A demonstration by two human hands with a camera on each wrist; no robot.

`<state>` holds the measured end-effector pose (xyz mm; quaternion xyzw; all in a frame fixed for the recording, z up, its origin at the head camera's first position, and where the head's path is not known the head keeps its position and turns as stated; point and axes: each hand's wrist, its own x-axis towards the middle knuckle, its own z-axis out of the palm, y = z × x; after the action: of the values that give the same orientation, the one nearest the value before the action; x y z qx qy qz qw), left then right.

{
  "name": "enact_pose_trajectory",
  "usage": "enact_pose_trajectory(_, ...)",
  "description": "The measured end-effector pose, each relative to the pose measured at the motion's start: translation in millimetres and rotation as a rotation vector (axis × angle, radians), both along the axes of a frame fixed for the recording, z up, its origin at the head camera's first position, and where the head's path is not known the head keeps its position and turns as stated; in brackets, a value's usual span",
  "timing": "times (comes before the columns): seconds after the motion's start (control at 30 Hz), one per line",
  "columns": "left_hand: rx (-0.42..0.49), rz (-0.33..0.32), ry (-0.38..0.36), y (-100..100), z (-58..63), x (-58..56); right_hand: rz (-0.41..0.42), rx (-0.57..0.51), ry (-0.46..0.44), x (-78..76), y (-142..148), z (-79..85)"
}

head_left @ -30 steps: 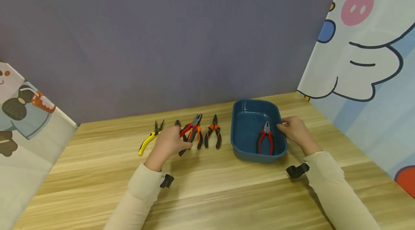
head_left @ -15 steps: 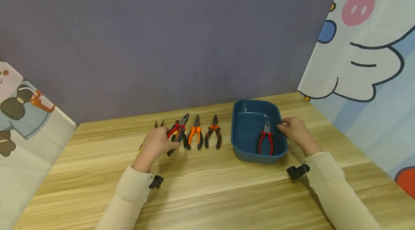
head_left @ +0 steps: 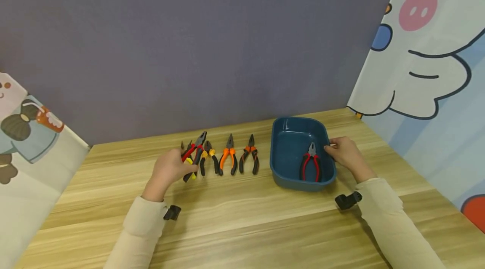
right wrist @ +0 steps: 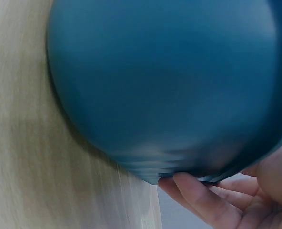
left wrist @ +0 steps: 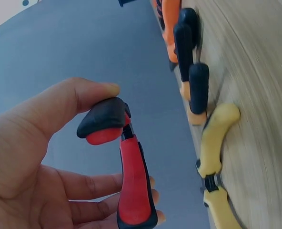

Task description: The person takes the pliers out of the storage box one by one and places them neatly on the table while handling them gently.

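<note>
My left hand (head_left: 168,171) holds red-and-black pliers (left wrist: 134,181) by the handles, thumb on one and fingers behind the other. In the head view these pliers overlap the yellow pliers (head_left: 193,175) lying on the table, partly hiding them. In the left wrist view the yellow pliers lie beside the held ones. My right hand (head_left: 342,151) pinches the right rim of a blue basin (head_left: 278,174). Inside the basin lies another pair of red-and-black pliers (head_left: 311,161), jaws toward the back.
On the wooden table (head_left: 242,218), a row of pliers lies between the left hand and the basin: yellow-and-black pliers (head_left: 208,153), orange pliers (head_left: 228,155) and black-and-orange pliers (head_left: 250,153). A grey wall panel (head_left: 227,50) stands along the back edge.
My left hand has moved left with the red-and-black pliers, from over the orange pair past the yellow-and-black pair to the yellow pair. My right hand and the basin have stayed in place.
</note>
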<state>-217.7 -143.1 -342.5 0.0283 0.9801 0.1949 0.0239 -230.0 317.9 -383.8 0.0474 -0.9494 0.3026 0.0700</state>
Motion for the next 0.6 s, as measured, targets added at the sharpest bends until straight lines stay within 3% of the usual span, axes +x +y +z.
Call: enact_pose_trajectory(0.6,-0.052,0.017,0.027,-33,-7.0,0.2,-0.004,0.018,0.009,0.8,0,-2.6)
